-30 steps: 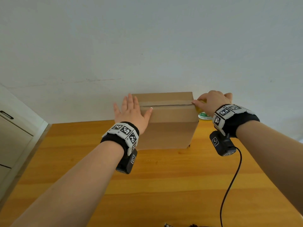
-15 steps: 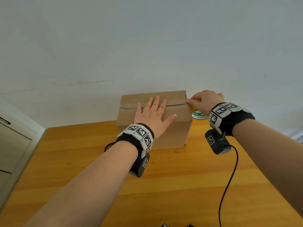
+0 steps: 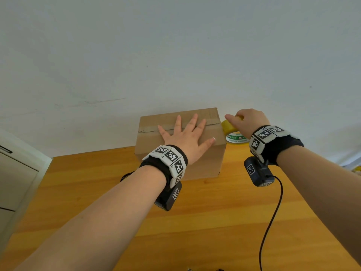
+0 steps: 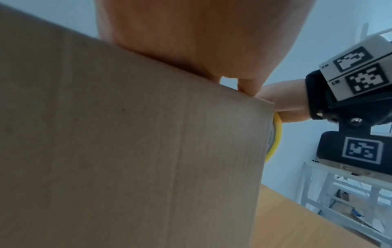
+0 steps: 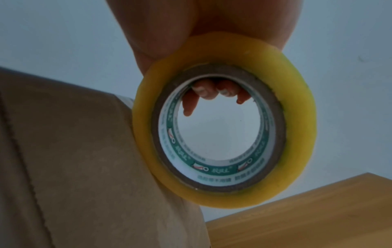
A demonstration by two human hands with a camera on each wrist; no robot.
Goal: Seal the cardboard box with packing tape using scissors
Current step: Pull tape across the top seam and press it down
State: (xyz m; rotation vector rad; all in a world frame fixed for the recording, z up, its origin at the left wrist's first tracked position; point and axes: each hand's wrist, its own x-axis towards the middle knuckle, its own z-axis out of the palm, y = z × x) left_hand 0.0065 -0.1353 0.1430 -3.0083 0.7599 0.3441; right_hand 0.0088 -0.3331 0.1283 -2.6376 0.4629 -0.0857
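1. The cardboard box (image 3: 179, 153) stands on the bench (image 3: 195, 222) at its far edge, close to the wall (image 3: 175, 55) behind it.
2. A strip of tape (image 3: 150, 129) runs left to right across the top of the box.
3. The left hand (image 3: 187, 137) lies flat on the box top, over the strip, its fingers pointing to the far side and its thumb toward the right edge.
4. The tape roll (image 3: 227, 127) is just beside the box's right top edge, off the bench.
5. The right hand (image 3: 248, 121) grips the roll from above, its fingers (image 5: 203, 91) hooked through the core.
6. A cabinet (image 3: 13, 173) stands left of the bench.
7. A cable (image 3: 271, 222) trails from the right wrist toward the near edge of the bench.
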